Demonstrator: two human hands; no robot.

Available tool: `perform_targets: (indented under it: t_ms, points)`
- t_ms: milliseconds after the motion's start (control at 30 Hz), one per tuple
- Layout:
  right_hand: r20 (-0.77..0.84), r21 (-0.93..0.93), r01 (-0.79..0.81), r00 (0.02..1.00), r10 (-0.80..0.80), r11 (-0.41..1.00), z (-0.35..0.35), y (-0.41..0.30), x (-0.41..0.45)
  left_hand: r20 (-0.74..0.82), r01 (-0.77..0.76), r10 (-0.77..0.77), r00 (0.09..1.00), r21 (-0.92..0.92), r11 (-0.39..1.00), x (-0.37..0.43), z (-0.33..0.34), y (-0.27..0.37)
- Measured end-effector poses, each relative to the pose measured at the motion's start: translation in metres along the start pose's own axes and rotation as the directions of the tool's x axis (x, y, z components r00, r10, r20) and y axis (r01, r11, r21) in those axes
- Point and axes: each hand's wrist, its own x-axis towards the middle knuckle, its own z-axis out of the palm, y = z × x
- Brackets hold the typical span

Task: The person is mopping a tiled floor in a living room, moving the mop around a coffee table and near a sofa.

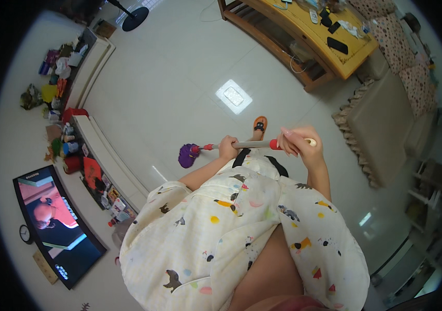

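Note:
A mop with a metal pole (pixel 254 144) and red fittings lies across the view in front of my body. Its purple mop head (pixel 188 156) rests on the pale tiled floor to the left. Around the lower pole, near a red collar, my left hand (pixel 228 147) is closed. My right hand (pixel 300 144) grips the upper end, by the red sleeve and cream handle tip. Below the pole hang black straps (pixel 277 166) at the front of my patterned clothing. One foot in an orange sandal (pixel 260 123) stands just beyond the pole.
A wooden table (pixel 345 64) with phones and a remote stands at the upper right, beside a beige sofa (pixel 388 128) with a ruffled edge. Along the left wall runs a low white cabinet (pixel 106 155) bearing many items, near a television (pixel 59 229). A round black stand base (pixel 135 18) sits at the top.

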Motion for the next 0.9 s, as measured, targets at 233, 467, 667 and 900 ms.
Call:
perform_targets:
  t_ms: [233,467,667,900]
  points:
    - [0.051,-0.088,-0.003,0.999,0.008,0.996,-0.054,-0.045,0.040,-0.198,-0.089,0.061,0.978,-0.138,0.986,0.053,0.023,0.060]
    - [0.067,-0.133,0.117,0.992,-0.109,0.984,-0.064,-0.095,0.073,-0.244,-0.078,0.013,0.970,-0.261,0.962,0.096,0.023,0.124]
    - [0.013,-0.172,0.205,0.978,-0.206,0.964,-0.069,-0.122,0.070,-0.250,-0.212,0.139,0.958,-0.294,0.932,0.125,0.040,0.156]
    - [0.225,-0.252,0.372,0.920,-0.320,0.893,-0.101,-0.143,0.054,-0.166,-0.331,0.290,0.942,-0.340,0.880,0.159,0.066,0.200]
